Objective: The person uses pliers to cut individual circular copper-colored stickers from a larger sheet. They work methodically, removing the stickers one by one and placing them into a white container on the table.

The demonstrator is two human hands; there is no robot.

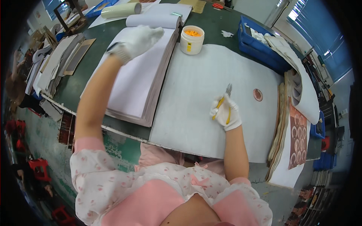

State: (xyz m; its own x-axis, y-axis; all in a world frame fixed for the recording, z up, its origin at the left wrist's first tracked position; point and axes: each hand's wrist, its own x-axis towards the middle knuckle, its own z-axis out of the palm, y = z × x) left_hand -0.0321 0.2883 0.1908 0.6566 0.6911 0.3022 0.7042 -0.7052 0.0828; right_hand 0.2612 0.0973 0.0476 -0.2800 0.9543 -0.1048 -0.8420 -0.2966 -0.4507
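My right hand (227,112), in a white glove, is closed round the yellow handles of a pair of pliers (229,89). Their metal jaws point away from me over a large pale sheet (188,109). To the right of them on that sheet lies a small copper-coloured oval piece (257,95). My left hand (141,40), also gloved, stretches its fingers to the right over the far part of a thick stack of white paper (132,81). Nothing shows in it, though its underside is hidden. Beyond the pale sheet stands a white jar (191,48) with small orange bits inside.
At the right, layered sheets (279,124) carry a copper-coloured sheet (298,137) with rows of round shapes. Behind them sits a blue bin (256,51) with white material. Red-handled scissors (218,6) and a paper roll (120,10) lie far back. Stacked boards (62,62) stand left.
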